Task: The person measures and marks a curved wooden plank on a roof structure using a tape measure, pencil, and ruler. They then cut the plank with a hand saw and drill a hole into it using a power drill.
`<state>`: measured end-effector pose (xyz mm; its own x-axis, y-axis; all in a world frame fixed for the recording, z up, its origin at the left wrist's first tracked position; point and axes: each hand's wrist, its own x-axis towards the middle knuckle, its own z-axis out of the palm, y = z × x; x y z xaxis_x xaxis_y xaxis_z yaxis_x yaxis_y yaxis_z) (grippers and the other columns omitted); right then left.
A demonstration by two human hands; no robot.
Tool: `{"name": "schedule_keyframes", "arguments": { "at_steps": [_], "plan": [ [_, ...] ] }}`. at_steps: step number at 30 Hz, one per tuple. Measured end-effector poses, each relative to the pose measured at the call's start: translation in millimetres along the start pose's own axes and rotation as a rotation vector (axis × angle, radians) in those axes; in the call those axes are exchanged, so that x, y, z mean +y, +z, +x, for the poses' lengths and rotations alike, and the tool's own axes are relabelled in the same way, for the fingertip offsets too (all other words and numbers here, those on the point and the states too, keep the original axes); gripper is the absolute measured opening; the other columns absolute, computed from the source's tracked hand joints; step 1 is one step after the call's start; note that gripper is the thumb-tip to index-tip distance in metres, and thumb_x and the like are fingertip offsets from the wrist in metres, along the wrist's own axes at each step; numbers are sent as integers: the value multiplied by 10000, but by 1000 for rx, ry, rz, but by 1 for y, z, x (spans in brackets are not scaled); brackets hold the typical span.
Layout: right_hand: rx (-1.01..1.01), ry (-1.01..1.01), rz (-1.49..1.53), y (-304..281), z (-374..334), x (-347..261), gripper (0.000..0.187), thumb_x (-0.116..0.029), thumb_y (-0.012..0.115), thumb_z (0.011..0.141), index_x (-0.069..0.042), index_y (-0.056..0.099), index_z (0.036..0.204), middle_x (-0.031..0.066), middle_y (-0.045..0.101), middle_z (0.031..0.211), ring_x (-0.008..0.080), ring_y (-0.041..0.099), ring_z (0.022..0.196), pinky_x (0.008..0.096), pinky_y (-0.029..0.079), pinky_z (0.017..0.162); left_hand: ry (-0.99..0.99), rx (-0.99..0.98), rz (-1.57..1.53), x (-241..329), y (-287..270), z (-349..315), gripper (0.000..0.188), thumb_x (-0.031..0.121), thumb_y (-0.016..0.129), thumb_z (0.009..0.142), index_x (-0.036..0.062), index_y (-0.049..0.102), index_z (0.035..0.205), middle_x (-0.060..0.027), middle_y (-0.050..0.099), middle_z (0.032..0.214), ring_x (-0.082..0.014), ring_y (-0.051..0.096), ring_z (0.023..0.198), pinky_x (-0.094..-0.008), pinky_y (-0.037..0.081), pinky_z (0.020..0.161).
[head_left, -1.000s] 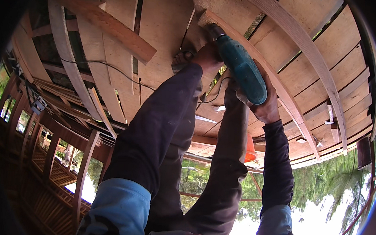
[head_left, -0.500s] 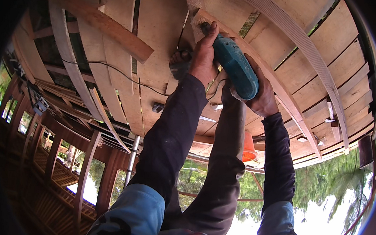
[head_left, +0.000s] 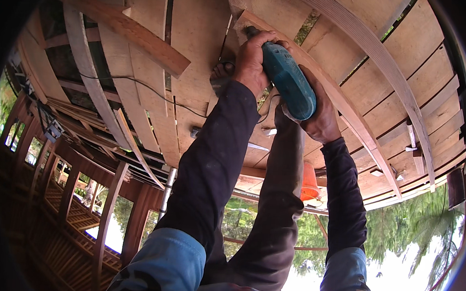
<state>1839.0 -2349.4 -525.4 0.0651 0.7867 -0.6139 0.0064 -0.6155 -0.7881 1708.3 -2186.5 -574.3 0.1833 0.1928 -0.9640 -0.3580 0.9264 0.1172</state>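
Note:
A teal corded power tool [head_left: 288,82] with a long rounded body is held in both my hands against a long wooden plank [head_left: 345,112]. My left hand [head_left: 252,62] is closed round its far end, the thumb laid over the dark nose. On the near end, my right hand [head_left: 322,105] wraps the body from the right side. The working face of the tool is turned away, so its exact kind is hidden. A black cord [head_left: 146,88] runs leftward over the boards.
Wooden floor boards [head_left: 203,17] with gaps lie beneath. A curved wooden strip [head_left: 375,47] arcs on the right, with a hammer [head_left: 411,138] near it. A loose timber piece [head_left: 128,32] lies upper left. An orange bucket [head_left: 309,184] stands by my leg. A foot [head_left: 222,74] shows beside my left hand.
The tool and both hands have shifted very slightly left. My left thumb, raised along the tool before, now lies lower across its nose. Both hands keep hold.

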Motion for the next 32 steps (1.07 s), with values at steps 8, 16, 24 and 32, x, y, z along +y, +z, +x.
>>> {"name": "schedule_keyframes", "arguments": {
  "at_steps": [8, 16, 24, 32],
  "plan": [
    [54, -28, -70, 0, 4, -13, 854, -205, 863, 756, -90, 466, 1503, 217, 651, 1345, 370, 647, 1242, 422, 506, 1041, -3, 2, 16, 0, -2, 3, 175, 166, 681, 905, 46, 564, 956, -168, 693, 816, -323, 715, 793, -455, 597, 728],
    [102, -18, 17, 12, -1, -4, 828, -116, 808, 734, -82, 483, 1495, 227, 670, 1300, 397, 648, 1231, 419, 501, 1040, 15, 29, 91, -4, -2, 6, 176, 186, 673, 908, 52, 570, 955, -166, 695, 812, -329, 711, 789, -455, 594, 733],
    [66, -34, 33, 7, 1, -4, 831, -86, 807, 737, -62, 485, 1502, 207, 662, 1336, 360, 637, 1265, 389, 478, 1072, 38, 65, 72, -5, -1, -2, 174, 194, 677, 898, 58, 570, 919, -165, 686, 804, -330, 703, 759, -446, 586, 742],
    [56, 17, 140, 4, -8, 3, 900, -187, 888, 761, -56, 448, 1535, 201, 618, 1423, 324, 619, 1304, 398, 470, 1103, 84, 41, 80, -12, 3, 0, 211, 226, 693, 905, 60, 566, 931, -163, 689, 839, -327, 702, 762, -468, 589, 760]
  ]
}}
